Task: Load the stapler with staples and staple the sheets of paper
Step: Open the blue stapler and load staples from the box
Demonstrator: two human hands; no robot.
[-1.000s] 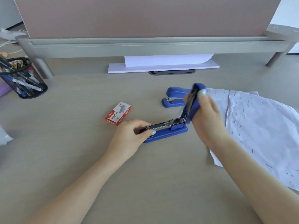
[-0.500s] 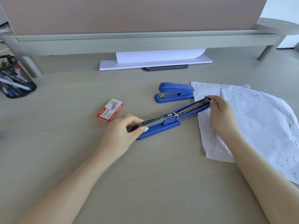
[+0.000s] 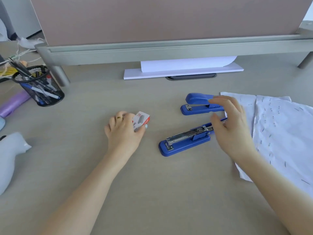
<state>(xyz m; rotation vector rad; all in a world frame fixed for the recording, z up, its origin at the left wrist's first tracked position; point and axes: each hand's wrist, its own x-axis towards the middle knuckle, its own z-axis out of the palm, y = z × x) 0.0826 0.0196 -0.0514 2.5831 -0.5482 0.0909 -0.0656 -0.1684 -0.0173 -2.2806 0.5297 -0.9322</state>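
Note:
A blue stapler lies folded open flat on the desk, its metal staple channel facing up. My left hand grips a small red and white staple box left of the stapler. My right hand hovers with relaxed fingers over the stapler's far end, holding nothing. Crumpled white sheets of paper dotted with staples lie at the right.
A second blue stapler, closed, sits just behind the open one. A black mesh pen cup stands at the left by a purple object. A white paper stack lies under the grey shelf.
My right hand folded the stapler's top down flat and let go of it. My left hand left the stapler's front and took hold of the staple box.

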